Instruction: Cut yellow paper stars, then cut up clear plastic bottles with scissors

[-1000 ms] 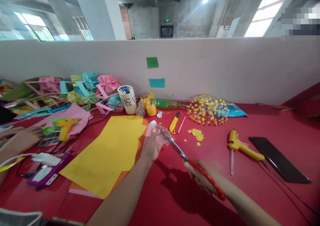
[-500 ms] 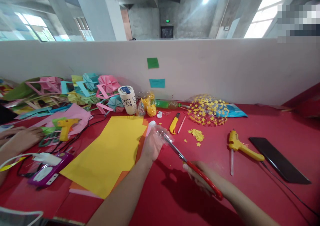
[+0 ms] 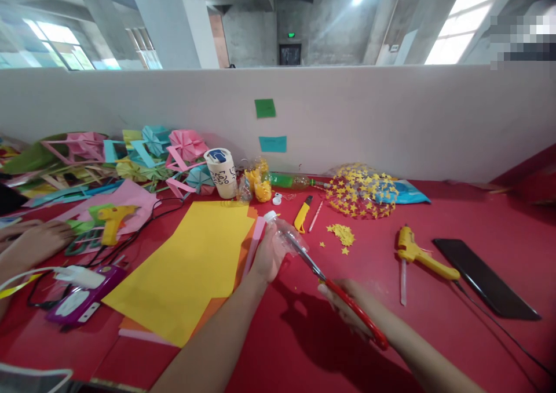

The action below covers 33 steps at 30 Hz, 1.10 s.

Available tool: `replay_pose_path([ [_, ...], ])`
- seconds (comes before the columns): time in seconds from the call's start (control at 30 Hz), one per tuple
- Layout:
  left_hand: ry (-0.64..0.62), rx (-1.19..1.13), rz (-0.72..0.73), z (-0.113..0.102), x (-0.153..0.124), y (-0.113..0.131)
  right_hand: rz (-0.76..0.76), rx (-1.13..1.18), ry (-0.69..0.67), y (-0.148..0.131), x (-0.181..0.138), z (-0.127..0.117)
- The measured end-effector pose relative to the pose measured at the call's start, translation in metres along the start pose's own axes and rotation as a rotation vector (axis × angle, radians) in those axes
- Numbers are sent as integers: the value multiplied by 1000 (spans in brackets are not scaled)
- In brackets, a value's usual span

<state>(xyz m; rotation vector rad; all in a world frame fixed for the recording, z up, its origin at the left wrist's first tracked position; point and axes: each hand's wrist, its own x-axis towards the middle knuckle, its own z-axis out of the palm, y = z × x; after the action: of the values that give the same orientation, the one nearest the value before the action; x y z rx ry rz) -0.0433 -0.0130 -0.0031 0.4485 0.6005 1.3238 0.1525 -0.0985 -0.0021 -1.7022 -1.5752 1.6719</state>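
Note:
My left hand (image 3: 268,255) is wrapped round a small clear plastic bottle (image 3: 286,235) with a white cap, held above the red table (image 3: 434,335). Red-handled scissors (image 3: 343,300) sit in my right hand (image 3: 347,307), fingers through the handles. The metal blades point up and left and meet the bottle's side. A large yellow paper sheet (image 3: 195,259) lies just left of my left hand, over orange and pink sheets.
A yellow utility knife (image 3: 303,214), loose yellow stars (image 3: 343,233), a star-covered clear ball (image 3: 360,190), a yellow glue gun (image 3: 419,255) and a black phone (image 3: 484,277) lie to the right. Folded paper shapes (image 3: 130,155), a white cup (image 3: 221,173) and another person's hand (image 3: 39,239) are at the left.
The bottle and my left hand have shifted slightly right and down toward the scissors. My right hand stays nearly where it was.

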Motion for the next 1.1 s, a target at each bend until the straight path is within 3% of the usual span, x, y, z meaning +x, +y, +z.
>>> replay_pose_path([
  [0.17,-9,-3,22,0,0,0,-23,-15,29,-4,-2,1],
  [0.37,-41,14,19,-2,0,-5,-75,67,-78,-10,-5,2],
  [0.7,-58,32,16,-4,1,-10,-10,74,-48,-24,-15,2],
  [1.1,-66,82,68,-5,1,-13,-46,134,-54,-1,2,3],
])
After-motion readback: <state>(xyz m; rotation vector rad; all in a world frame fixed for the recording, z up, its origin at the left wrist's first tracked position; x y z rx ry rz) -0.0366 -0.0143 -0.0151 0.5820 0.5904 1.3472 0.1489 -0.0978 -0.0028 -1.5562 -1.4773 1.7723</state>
